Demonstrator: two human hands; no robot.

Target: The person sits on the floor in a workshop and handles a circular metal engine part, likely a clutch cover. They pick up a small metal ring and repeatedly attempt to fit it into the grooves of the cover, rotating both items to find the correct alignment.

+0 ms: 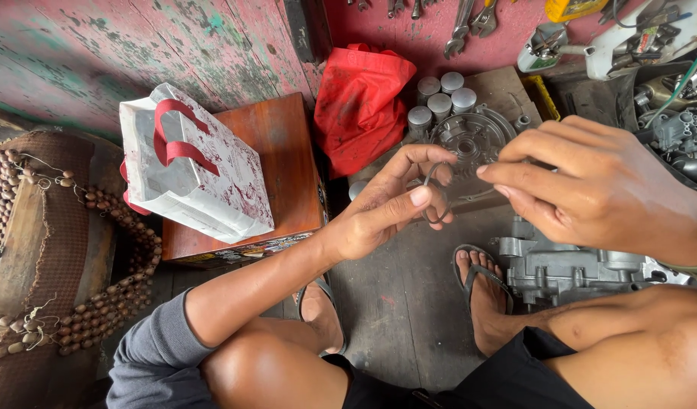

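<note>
At the far left lies a brown woven seat cover (53, 250) edged with strings of small wooden beads. Next to it a white paper bag (193, 170) with dark red ribbon handles and a speckled print rests on a smooth wooden box (284, 163). Behind, a crumpled red plastic bag (360, 102) leans on the worn pink wall.

In the middle, the left hand (390, 208) pinches a thin dark ring (433, 193) between thumb and fingers; the ring is narrow, round and looks like rubber or wire. The right hand (598, 189) grips its other side with the fingertips. The ring is held in the air, in front of a round grey metal cover (473, 140). Below the right hand stands a cast aluminium engine case (568, 265), beside a foot in a sandal (481, 284).
</note>
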